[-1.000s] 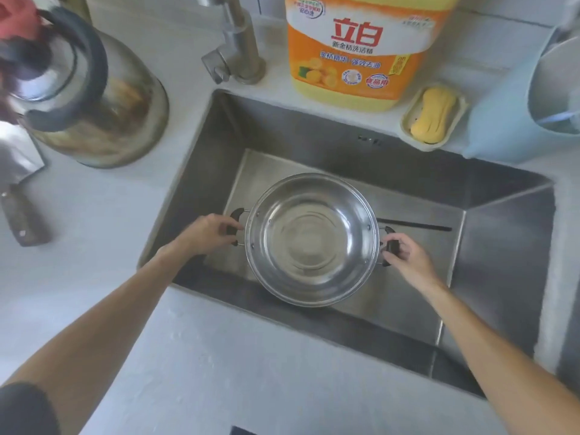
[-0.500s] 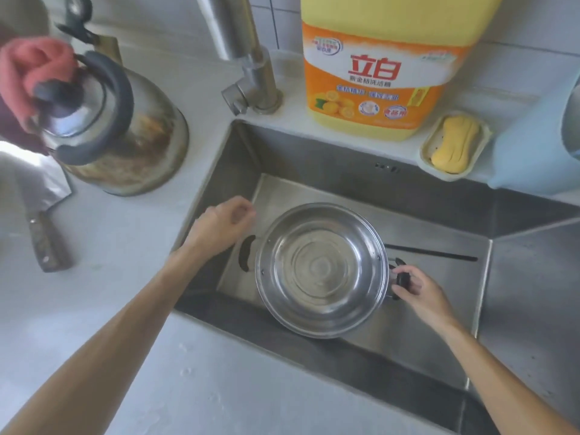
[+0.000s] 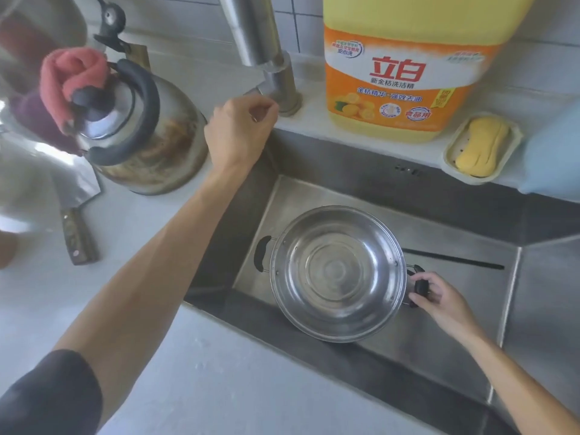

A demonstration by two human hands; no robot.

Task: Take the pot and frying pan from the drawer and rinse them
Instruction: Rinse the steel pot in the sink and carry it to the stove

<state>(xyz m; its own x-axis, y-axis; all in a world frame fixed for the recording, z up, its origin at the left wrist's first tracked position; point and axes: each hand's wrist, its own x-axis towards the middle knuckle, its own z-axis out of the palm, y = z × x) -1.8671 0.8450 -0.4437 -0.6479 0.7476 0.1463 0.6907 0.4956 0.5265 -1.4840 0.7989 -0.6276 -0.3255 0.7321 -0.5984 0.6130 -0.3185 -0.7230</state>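
The pot (image 3: 337, 273) is sitting in the sink (image 3: 455, 196), under the tap (image 3: 270, 67) at 12 o'clock. The right hand (image 3: 439, 301) is gripping its 3 o'clock handle — steadying it — while the left hand (image 3: 240, 130), fingers curled, is reaching the tap lever, likely for water.

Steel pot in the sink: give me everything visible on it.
The pot is round, shiny stainless steel, shallow, with a ringed base and two black side handles on wire brackets. It sits upright and looks empty on the sink floor. The right hand grips its right handle; the left handle is free. No water is running into it.
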